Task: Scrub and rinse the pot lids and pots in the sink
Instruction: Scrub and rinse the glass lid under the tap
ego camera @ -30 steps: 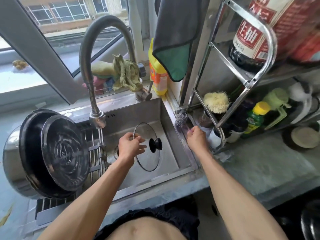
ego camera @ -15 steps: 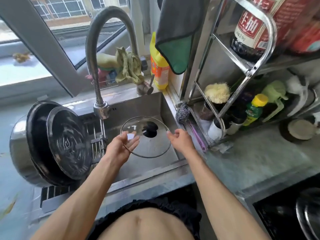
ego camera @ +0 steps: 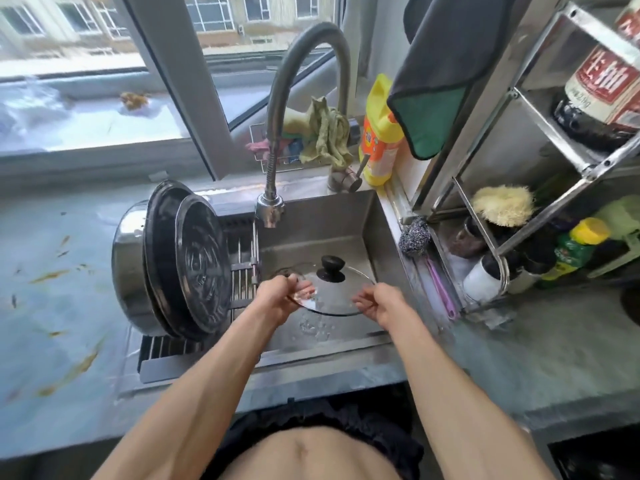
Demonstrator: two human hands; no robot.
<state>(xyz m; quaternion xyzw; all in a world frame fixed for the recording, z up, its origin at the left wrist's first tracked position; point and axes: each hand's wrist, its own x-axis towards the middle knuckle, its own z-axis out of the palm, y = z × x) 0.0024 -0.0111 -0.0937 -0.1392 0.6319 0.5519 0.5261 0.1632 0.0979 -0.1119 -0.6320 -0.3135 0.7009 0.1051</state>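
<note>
Glass lid held level over sink, both hands.

Left hand (ego camera: 277,299) gripping glass lid (ego camera: 332,292) rim at 9 o'clock, right hand (ego camera: 379,304) at 3 o'clock, apparently pinching; above sink (ego camera: 332,216) basin. Rinse step; next, steel scourer (ego camera: 414,235) or faucet (ego camera: 270,209) flow needed.

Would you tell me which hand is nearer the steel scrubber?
Right. The right hand grips the glass lid's rim just left of the scrubber; the left hand holds the far rim.

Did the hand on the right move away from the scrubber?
Yes. The right hand left the steel scrubber by the rack, moving left over the sink to hold the glass lid.
</note>
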